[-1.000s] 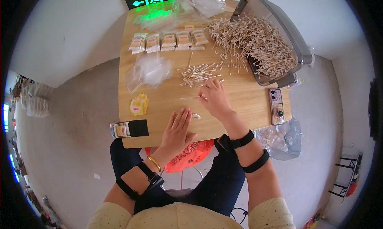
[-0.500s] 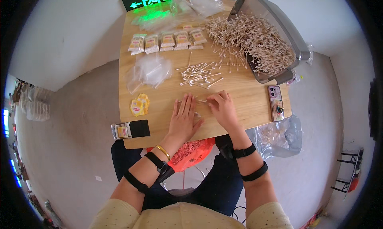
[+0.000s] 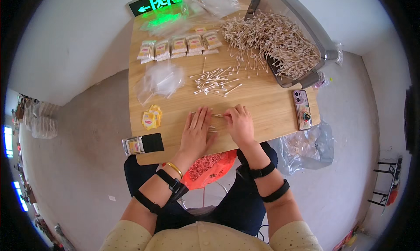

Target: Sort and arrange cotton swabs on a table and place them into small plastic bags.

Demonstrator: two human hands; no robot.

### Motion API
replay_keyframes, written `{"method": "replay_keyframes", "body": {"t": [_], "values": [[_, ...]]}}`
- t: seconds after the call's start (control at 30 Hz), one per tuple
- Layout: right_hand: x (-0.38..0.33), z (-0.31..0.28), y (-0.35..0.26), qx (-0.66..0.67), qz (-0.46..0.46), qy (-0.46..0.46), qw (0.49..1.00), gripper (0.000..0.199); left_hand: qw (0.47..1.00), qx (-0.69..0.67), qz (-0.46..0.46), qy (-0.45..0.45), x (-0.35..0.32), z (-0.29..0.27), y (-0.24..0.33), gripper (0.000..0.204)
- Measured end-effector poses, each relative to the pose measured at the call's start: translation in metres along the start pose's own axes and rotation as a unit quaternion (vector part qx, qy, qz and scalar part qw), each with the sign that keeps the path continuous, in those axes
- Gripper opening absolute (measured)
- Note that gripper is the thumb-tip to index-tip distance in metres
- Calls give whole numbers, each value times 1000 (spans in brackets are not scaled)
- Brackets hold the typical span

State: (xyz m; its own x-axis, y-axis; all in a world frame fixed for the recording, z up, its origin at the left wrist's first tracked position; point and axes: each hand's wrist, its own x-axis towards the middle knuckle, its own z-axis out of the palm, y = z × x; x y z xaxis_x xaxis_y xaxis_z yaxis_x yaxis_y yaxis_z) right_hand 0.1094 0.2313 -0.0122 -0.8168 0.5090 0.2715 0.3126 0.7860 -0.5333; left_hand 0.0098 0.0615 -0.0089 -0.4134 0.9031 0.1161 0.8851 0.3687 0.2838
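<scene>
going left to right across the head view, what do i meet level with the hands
yellow cards → left hand → right hand → phone

A pale wood-grain table (image 3: 273, 104) stands over a smooth grey floor (image 3: 92, 137), before a plain white wall (image 3: 74, 41). A glowing green-and-black rectangular sign (image 3: 159, 1) sits at its far edge; bright bluish-white panes (image 3: 8, 141) show far left.
</scene>
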Motion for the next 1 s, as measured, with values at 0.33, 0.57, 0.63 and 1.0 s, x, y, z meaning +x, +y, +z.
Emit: {"method": "replay_keyframes", "body": {"t": [0.33, 0.57, 0.63, 1.0], "values": [[-10, 16, -20, 70, -7, -11, 997, 12, 1000, -24, 12, 9, -9, 7, -5, 79], [47, 9, -2, 33, 15, 63, 997, 10, 999, 4, 19, -39, -18, -6, 1, 81], [59, 12, 2, 10, 8, 65, 998, 9, 999, 17, -30, -4, -15, -7, 4, 82], [29, 9, -8, 52, -53, -87, 993, 11, 999, -20, 17, -31, -22, -4, 0, 82]]}}
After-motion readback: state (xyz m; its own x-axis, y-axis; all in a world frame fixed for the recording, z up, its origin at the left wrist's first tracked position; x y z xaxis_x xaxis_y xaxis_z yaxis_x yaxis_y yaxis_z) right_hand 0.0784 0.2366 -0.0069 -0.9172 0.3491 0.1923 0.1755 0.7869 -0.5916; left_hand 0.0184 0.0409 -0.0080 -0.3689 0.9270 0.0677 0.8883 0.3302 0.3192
